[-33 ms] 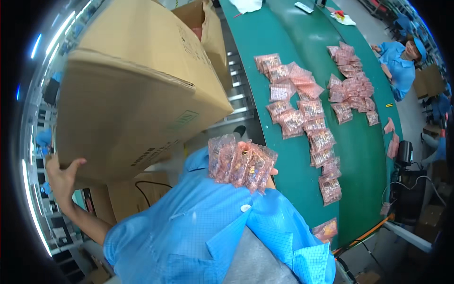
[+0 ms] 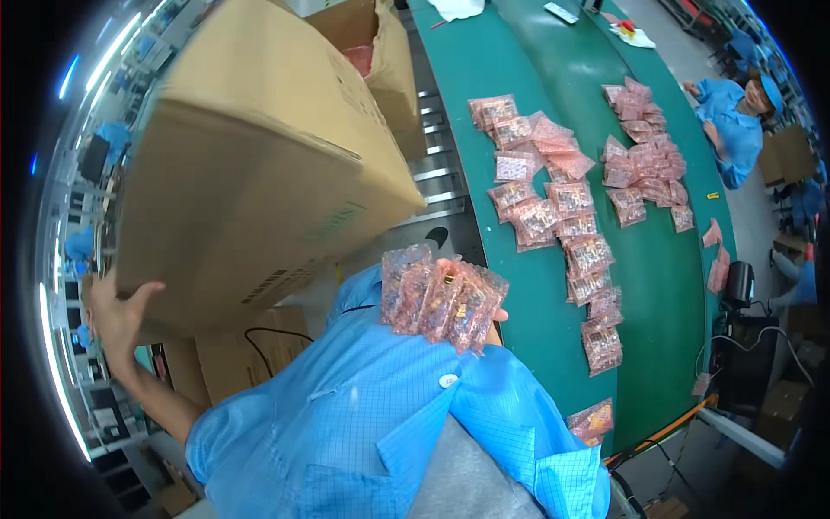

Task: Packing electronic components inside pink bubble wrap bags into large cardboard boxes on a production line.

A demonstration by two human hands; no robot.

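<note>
Although most of the right hand (image 2: pixel 501 317) is hidden behind the pink bubble-wrap packets (image 2: pixel 441 303), its fingers are clamped on them, a bit of skin showing at the bunch's right edge. These packets overlap like a fan in front of the chest, against the blue jacket (image 2: pixel 328 406). The left hand (image 2: pixel 121 316) is at the lower left edge of a large cardboard box (image 2: pixel 251 199), its thumb spread well apart from the other fingers; their tips are out of sight, so I cannot tell whether they close on the edge. The box stands tilted, and below it a black cable (image 2: pixel 277 332) curves across a brown carton (image 2: pixel 229 350). Behind it is another open box (image 2: pixel 396 86) with something pink inside. To the right runs a green desk (image 2: pixel 657 303), where similar packets lie in two groups: a long near column (image 2: pixel 572 199) and a shorter far cluster (image 2: pixel 644 160). One lone packet (image 2: pixel 592 419) lies near the desk's lower end. Beyond the far edge, a co-worker (image 2: pixel 733 125) in blue faces the desk.
</note>
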